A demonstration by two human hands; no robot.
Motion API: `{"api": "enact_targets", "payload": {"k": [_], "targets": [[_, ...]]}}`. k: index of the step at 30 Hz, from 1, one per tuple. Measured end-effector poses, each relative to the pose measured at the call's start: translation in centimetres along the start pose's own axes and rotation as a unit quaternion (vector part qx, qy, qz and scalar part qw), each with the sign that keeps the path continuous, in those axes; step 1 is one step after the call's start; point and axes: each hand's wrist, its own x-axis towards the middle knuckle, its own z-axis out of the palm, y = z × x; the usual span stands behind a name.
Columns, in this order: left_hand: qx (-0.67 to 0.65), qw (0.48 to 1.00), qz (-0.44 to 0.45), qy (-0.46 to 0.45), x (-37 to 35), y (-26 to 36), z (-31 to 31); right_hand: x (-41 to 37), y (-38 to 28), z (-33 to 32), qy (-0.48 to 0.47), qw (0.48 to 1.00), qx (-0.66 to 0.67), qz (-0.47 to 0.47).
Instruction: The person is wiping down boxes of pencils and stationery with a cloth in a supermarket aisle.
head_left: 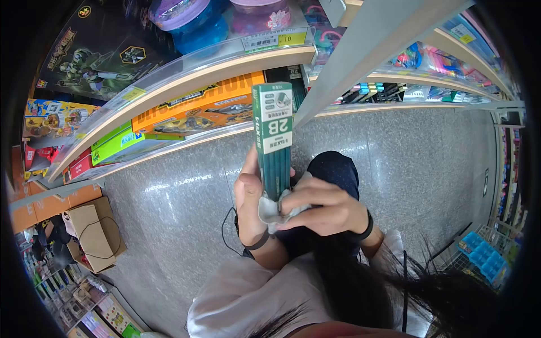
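Note:
A green and white box of 2B pencils point(276, 127) stands tilted up in front of me, its dark green pencils showing below the printed band. My left hand point(249, 197) is wrapped round the left side of the box near its lower end. A crumpled whitish cloth point(267, 213) lies against the bottom of the box. Bunched fingers of my right hand point(324, 208) pinch this cloth from the right, close to the pencil ends. The fingertips of my right hand are partly hidden in the folds.
Shelves with a curved front edge point(197, 73) hold boxed toys, among them an orange box point(197, 107). A grey metal post point(360, 50) rises at the right of them. An open cardboard carton point(98, 234) sits on the floor point(169, 197) at left; a blue tray point(483, 256) is at right.

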Motion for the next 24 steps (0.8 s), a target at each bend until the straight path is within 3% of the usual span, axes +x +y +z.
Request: {"api": "enact_targets", "payload": {"k": [1, 2, 3, 6, 8, 9, 10, 11, 13, 15, 16, 21, 23, 24], "targets": [[0.002, 1.000, 0.018, -0.010, 0.0, 0.0, 0.0, 0.4, 0.0, -0.7, -0.017, 0.999, 0.032, 0.013], [-0.004, 1.000, 0.012, 0.014, -0.2, 0.1, 0.4, 1.0, -0.2, -1.2, 0.029, 0.999, 0.028, 0.024], [0.009, 1.000, 0.024, -0.009, -0.2, 0.5, 0.1, 0.8, -0.6, -1.9, 0.088, 0.992, -0.007, 0.086], [-0.044, 0.998, 0.019, -0.038, -0.2, -0.4, -0.5, 1.5, -0.3, -3.5, 0.280, 0.946, -0.135, 0.089], [0.224, 0.965, 0.128, -0.047, 0.2, -0.8, -0.9, 2.6, -0.7, -4.1, 0.337, 0.926, -0.150, 0.081], [0.223, 0.965, 0.127, -0.051, 0.4, -0.9, -0.7, 3.1, -0.9, -4.5, 0.353, 0.914, -0.194, 0.049], [0.260, 0.945, 0.186, -0.063, 0.7, -0.9, -0.5, 3.6, -1.2, -4.8, 0.368, 0.899, -0.238, 0.015], [0.295, 0.921, 0.244, -0.074, 0.9, -1.0, -0.3, 3.9, -1.5, -5.0, 0.369, 0.897, -0.242, 0.016], [0.320, 0.915, 0.232, -0.079, 0.8, -0.9, 0.0, 4.5, -1.9, -5.1, 0.301, 0.892, -0.337, 0.000], [0.180, 0.975, 0.128, -0.020, 0.2, -1.0, 0.8, 5.2, -1.6, -4.4, 0.232, 0.908, -0.349, -0.004], [0.180, 0.975, 0.128, -0.020, 0.3, -1.1, 0.8, 5.2, -1.3, -3.7, 0.214, 0.900, -0.379, 0.014], [0.342, 0.914, 0.218, 0.031, 1.0, -2.0, 0.2, 4.0, 0.5, -1.5, 0.173, 0.890, -0.416, 0.074], [0.358, 0.912, 0.199, 0.039, 1.0, -1.7, 0.0, 2.6, 0.0, 0.1, 0.075, 0.930, -0.353, 0.072], [0.353, 0.909, 0.212, 0.059, 1.1, -2.0, -0.1, 2.1, -0.2, 1.2, 0.049, 0.926, -0.370, 0.054]]}}
